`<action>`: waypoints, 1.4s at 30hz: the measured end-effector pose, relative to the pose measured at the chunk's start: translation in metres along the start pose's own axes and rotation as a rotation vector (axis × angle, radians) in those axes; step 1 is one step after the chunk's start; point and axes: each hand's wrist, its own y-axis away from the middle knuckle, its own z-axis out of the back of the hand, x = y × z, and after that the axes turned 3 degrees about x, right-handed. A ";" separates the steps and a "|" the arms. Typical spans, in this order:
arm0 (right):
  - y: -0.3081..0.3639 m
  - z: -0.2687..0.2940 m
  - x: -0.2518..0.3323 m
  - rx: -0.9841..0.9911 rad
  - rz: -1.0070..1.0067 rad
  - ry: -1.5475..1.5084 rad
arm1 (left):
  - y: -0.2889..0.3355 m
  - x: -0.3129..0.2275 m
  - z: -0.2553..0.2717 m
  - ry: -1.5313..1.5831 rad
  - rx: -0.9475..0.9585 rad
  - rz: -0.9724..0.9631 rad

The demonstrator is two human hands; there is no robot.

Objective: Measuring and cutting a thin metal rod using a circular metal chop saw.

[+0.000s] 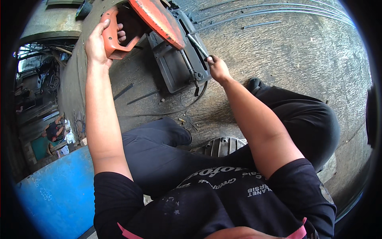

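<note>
Black shirt (pixel 234 211), left grip (pixel 96 44) wrapping orange handle (pixel 110 40), right grip (pixel 219 70) clasping metal rod (pixel 198 46) (near end)

The handle (pixel 111 36) and guard (pixel 160 23) are orange-red, the base (pixel 172 73) grey, the panel (pixel 59 195) blue.

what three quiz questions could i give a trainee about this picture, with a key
1. Which hand grips the orange handle?
2. True or false: the right hand holds a thin rod.
3. What colour is the large surface at the lower left of the picture? a) green b) blue c) yellow

Key:
1. The left hand
2. True
3. b
</note>
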 end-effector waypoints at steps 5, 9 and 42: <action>0.003 0.002 0.004 0.035 -0.007 0.026 | 0.000 -0.001 0.002 -0.016 -0.007 0.005; -0.001 -0.004 -0.004 0.028 0.006 0.028 | -0.002 0.001 0.002 0.005 0.010 0.008; 0.000 -0.004 0.000 0.084 -0.070 -0.009 | -0.005 0.000 0.007 0.028 0.032 0.062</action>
